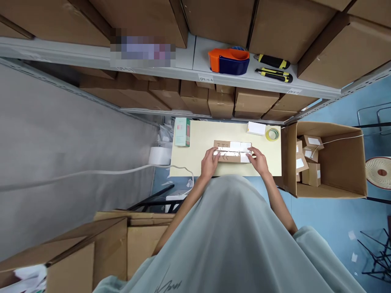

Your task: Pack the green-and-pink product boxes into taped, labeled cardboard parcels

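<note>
A small brown cardboard box (227, 158) with white labels and dark printed marks lies on the pale yellow tabletop (195, 162). Along its middle runs a shiny, whitish strip; whether this is tape or contents showing through a gap, I cannot tell. My left hand (209, 163) grips the box's left end, thumb on the near part and fingers farther back. At the opposite end, my right hand (259, 161) holds the right edge in a similar way. The undersides of the fingers are partly hidden.
On the tabletop are a green-and-white box (182, 132), a white box (255, 128) and a tape roll (272, 134). A large open carton (342, 162) holding several small boxes stands right. The shelf (201, 61) above carries an orange-blue tape dispenser (229, 61) and cutters (274, 75).
</note>
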Demonstrator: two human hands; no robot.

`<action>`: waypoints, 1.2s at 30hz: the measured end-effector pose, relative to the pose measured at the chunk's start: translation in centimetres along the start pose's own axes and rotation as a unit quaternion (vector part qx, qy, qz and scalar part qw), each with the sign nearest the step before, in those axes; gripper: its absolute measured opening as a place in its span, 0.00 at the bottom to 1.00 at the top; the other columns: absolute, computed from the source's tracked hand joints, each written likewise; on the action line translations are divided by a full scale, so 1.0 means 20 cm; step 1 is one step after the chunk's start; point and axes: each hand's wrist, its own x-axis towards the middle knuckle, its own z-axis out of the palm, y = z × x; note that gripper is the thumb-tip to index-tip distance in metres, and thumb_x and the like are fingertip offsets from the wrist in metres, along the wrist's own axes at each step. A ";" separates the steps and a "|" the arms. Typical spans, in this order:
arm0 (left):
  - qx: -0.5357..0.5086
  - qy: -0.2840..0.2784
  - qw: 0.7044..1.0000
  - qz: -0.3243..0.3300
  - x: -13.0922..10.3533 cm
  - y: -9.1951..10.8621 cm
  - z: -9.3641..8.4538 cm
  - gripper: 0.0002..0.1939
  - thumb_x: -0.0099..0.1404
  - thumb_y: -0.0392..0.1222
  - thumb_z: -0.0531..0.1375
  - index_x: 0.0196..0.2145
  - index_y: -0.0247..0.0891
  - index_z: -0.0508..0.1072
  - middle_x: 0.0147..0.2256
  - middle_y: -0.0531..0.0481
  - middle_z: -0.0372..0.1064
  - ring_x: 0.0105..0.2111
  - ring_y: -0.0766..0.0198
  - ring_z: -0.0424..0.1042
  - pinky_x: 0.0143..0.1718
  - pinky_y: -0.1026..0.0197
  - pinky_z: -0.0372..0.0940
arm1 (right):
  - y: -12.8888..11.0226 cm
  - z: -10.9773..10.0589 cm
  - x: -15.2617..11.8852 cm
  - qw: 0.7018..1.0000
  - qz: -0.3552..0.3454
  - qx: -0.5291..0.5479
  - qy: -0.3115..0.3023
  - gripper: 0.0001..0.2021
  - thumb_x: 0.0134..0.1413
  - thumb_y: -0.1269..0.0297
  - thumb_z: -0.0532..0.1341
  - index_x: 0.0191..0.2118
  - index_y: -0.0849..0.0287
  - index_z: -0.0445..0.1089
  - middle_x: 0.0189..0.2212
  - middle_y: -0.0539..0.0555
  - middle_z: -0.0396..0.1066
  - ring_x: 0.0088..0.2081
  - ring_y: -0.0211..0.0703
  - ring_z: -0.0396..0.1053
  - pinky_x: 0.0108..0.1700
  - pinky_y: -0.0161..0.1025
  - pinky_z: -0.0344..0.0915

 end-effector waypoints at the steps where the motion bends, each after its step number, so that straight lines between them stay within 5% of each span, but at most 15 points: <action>1: -0.006 0.001 1.000 -0.003 0.01 0.00 0.01 0.19 0.84 0.52 0.57 0.65 0.46 0.75 0.64 0.40 0.76 0.61 0.50 0.78 0.63 0.50 0.74 | 0.00 0.00 0.00 1.000 0.002 -0.004 0.001 0.22 0.76 0.46 0.60 0.63 0.51 0.79 0.65 0.61 0.78 0.43 0.51 0.82 0.48 0.51 0.85; 12: -0.026 0.035 0.997 -0.069 0.08 -0.14 0.00 0.18 0.82 0.50 0.55 0.60 0.44 0.78 0.61 0.41 0.81 0.61 0.50 0.80 0.66 0.45 0.73 | -0.05 0.16 0.08 0.999 0.023 -0.040 -0.013 0.23 0.79 0.50 0.57 0.66 0.53 0.79 0.72 0.63 0.73 0.51 0.55 0.86 0.66 0.57 0.79; 17: -0.028 0.002 0.999 -0.016 0.04 -0.08 -0.01 0.22 0.83 0.53 0.54 0.65 0.44 0.77 0.65 0.40 0.78 0.64 0.50 0.79 0.67 0.45 0.74 | -0.01 0.09 -0.01 0.999 0.039 -0.016 -0.014 0.23 0.78 0.48 0.59 0.68 0.51 0.77 0.75 0.61 0.70 0.46 0.52 0.86 0.58 0.55 0.84; 24: -0.012 0.015 1.000 0.023 0.05 -0.02 0.00 0.23 0.84 0.53 0.53 0.66 0.43 0.76 0.70 0.39 0.74 0.72 0.50 0.73 0.73 0.44 0.69 | 0.01 0.09 -0.02 0.999 0.044 0.015 0.029 0.27 0.78 0.45 0.57 0.70 0.53 0.75 0.77 0.62 0.67 0.64 0.60 0.80 0.57 0.54 0.86; 30: -0.012 0.032 0.999 0.005 0.23 -0.01 0.00 0.23 0.83 0.47 0.53 0.67 0.40 0.76 0.68 0.38 0.76 0.70 0.49 0.75 0.74 0.42 0.69 | -0.07 0.08 0.19 0.999 0.029 -0.013 0.013 0.24 0.78 0.50 0.58 0.69 0.53 0.76 0.76 0.60 0.68 0.63 0.61 0.82 0.66 0.57 0.80; 36: 0.000 0.035 0.999 0.010 0.24 0.01 -0.09 0.22 0.83 0.50 0.56 0.65 0.43 0.79 0.66 0.42 0.79 0.66 0.47 0.79 0.71 0.41 0.73 | -0.12 0.02 0.18 0.999 0.041 -0.029 -0.001 0.23 0.76 0.51 0.61 0.68 0.49 0.78 0.73 0.58 0.72 0.50 0.58 0.87 0.62 0.57 0.82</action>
